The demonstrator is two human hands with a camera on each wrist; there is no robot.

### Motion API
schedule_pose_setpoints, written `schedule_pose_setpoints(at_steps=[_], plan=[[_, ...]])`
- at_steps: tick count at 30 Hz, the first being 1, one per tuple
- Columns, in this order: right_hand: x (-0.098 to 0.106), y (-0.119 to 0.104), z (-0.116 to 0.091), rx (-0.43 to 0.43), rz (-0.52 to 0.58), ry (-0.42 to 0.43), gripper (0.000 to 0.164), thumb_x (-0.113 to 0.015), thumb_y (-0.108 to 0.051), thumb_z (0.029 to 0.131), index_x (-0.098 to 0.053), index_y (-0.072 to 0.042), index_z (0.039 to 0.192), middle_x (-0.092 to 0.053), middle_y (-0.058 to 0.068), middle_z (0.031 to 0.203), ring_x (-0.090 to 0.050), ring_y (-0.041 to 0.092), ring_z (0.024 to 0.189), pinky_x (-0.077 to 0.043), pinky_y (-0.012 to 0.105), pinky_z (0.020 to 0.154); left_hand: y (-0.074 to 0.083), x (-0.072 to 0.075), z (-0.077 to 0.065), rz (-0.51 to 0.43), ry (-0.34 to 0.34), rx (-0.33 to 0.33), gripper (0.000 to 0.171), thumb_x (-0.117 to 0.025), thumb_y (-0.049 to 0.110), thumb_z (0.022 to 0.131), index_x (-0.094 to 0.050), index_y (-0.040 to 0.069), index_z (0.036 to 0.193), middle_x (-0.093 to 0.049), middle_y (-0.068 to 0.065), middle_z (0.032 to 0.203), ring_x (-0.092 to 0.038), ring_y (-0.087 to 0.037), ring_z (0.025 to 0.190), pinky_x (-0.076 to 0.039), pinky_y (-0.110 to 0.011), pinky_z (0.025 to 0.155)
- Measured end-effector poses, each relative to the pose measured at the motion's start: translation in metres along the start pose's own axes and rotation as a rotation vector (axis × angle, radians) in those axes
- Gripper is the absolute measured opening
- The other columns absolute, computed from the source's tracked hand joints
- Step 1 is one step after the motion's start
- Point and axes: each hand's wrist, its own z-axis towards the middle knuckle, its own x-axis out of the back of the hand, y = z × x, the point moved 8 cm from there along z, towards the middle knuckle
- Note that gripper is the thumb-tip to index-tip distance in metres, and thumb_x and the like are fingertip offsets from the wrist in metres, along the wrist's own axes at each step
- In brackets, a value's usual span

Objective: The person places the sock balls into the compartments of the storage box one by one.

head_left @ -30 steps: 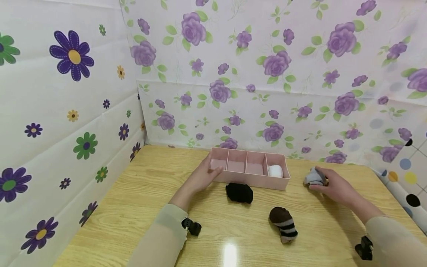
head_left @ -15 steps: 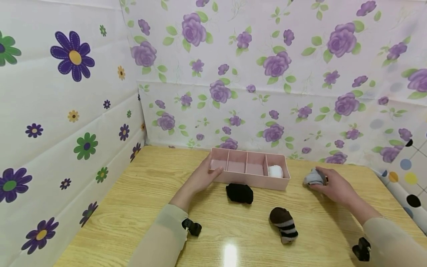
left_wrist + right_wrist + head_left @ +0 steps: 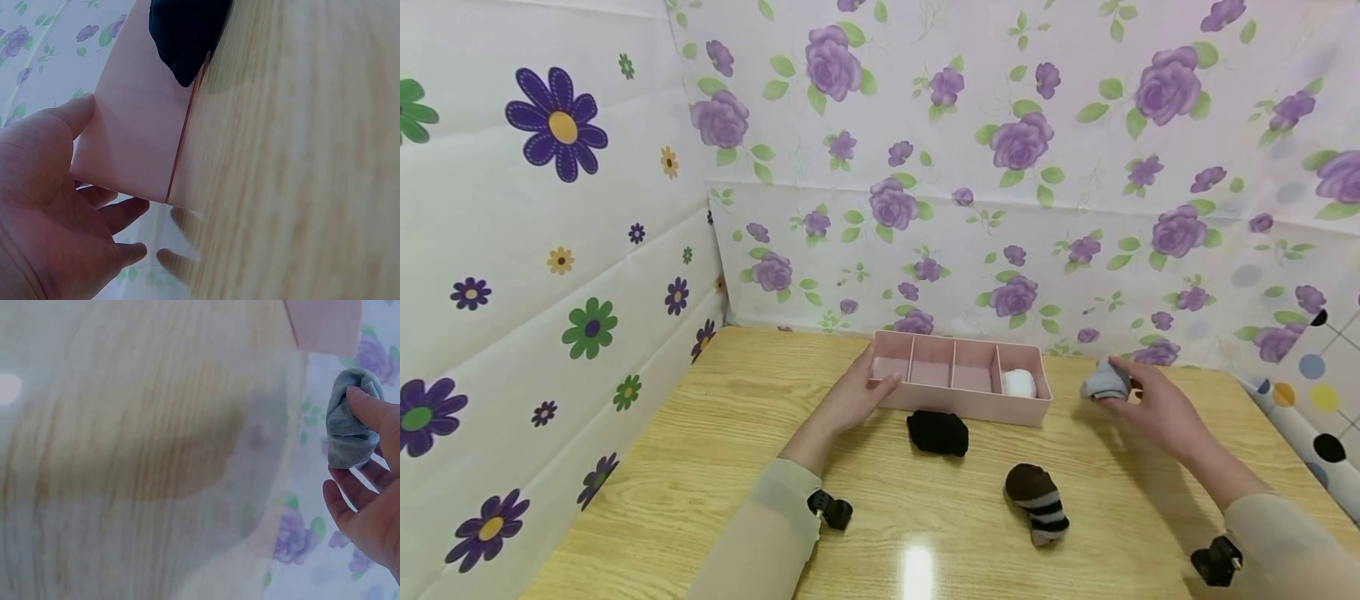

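A long pink divided box (image 3: 962,402) stands at the back of the table, a white rolled bundle (image 3: 1019,383) in its rightmost compartment. My left hand (image 3: 852,396) holds the box's left end; in the left wrist view the thumb lies on its front side and the fingers reach around the end. To the right of the box, my right hand (image 3: 1157,408) pinches a grey rolled sock (image 3: 350,419) between thumb and fingers, raised a little over the tabletop. A black rolled sock (image 3: 937,433) lies before the box. Nearer to me is a brown sock (image 3: 1037,504) with grey and black stripes.
The wooden table (image 3: 700,492) runs back to a flower-printed wall covering (image 3: 955,250), with another printed covering (image 3: 550,333) along the left side. The box's other three compartments show bare pink bottoms. A camera sits on each wrist.
My right hand has lifted the grey sock slightly off the table, and a shadow now shows beneath it. The left hand, the box and the other socks stay in place.
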Motion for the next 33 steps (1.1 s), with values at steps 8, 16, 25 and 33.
schedule_pose_setpoints(at_steps=[8, 16, 25, 33], plan=[[0.007, -0.023, 0.0, 0.039, 0.028, 0.047, 0.077, -0.077, -0.025, 0.108, -0.039, 0.006, 0.167, -0.056, 0.035, 0.147, -0.057, 0.056, 0.13, -0.049, 0.074, 0.105, 0.0, 0.001, 0.0, 0.001, 0.006, -0.004, 0.095, -0.057, 0.054, 0.114, -0.002, 0.011, 0.178, -0.014, -0.019, 0.182, -0.02, -0.04, 0.166, -0.019, -0.057, 0.134], [0.012, -0.052, 0.002, 0.089, 0.05, 0.074, 0.074, -0.08, -0.016, 0.105, -0.043, 0.007, 0.164, -0.055, 0.036, 0.148, -0.058, 0.054, 0.128, -0.051, 0.072, 0.105, 0.002, 0.001, -0.001, 0.002, 0.001, -0.014, 0.095, -0.057, 0.054, 0.114, -0.002, 0.01, 0.178, -0.014, -0.02, 0.182, -0.022, -0.041, 0.166, -0.02, -0.057, 0.134], [0.006, -0.081, 0.012, 0.129, 0.109, 0.057, 0.075, -0.081, -0.012, 0.104, -0.043, 0.006, 0.166, -0.056, 0.031, 0.145, -0.059, 0.049, 0.128, -0.05, 0.07, 0.108, -0.001, 0.0, 0.001, 0.009, 0.003, -0.018, 0.094, -0.057, 0.053, 0.115, -0.003, 0.009, 0.178, -0.015, -0.02, 0.182, -0.021, -0.04, 0.166, -0.02, -0.057, 0.134], [-0.008, -0.106, 0.026, 0.157, 0.12, 0.027, 0.072, -0.078, -0.009, 0.105, -0.043, 0.004, 0.166, -0.056, 0.029, 0.149, -0.057, 0.047, 0.132, -0.049, 0.069, 0.111, -0.002, 0.0, 0.001, 0.008, -0.001, -0.017, 0.094, -0.056, 0.054, 0.114, -0.004, 0.01, 0.178, -0.015, -0.019, 0.182, -0.022, -0.04, 0.166, -0.021, -0.057, 0.133]])
